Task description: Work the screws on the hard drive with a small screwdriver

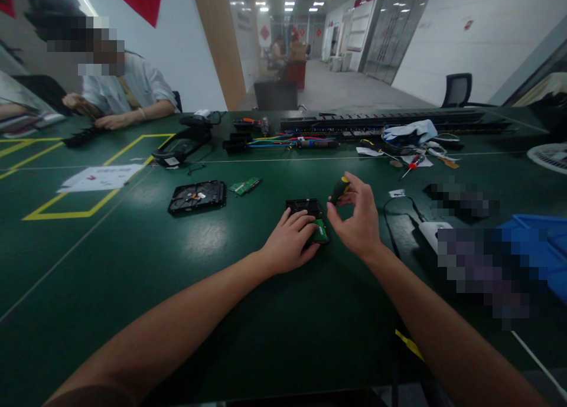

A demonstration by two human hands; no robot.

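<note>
Left hand (290, 238): my fingers spread over the drive (305, 204), partly hiding it, mid-bench (221, 330).
Right hand (361, 221): I pinch a screwdriver (339, 189), just beside.
Toward right edge: blue bin (548, 233).
Leftward: second drive (197, 197), board (245, 186).
Far edge: black strips (381, 123), cables (277, 142).

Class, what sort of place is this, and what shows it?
Probably an electronics workshop: a hard drive and a green circuit board lie on the table, and the right hand holds a dark tool handle.

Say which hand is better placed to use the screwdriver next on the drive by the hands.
Probably the right: the right hand holds the screwdriver near the drive, while the left hand rests over the drive.
</note>
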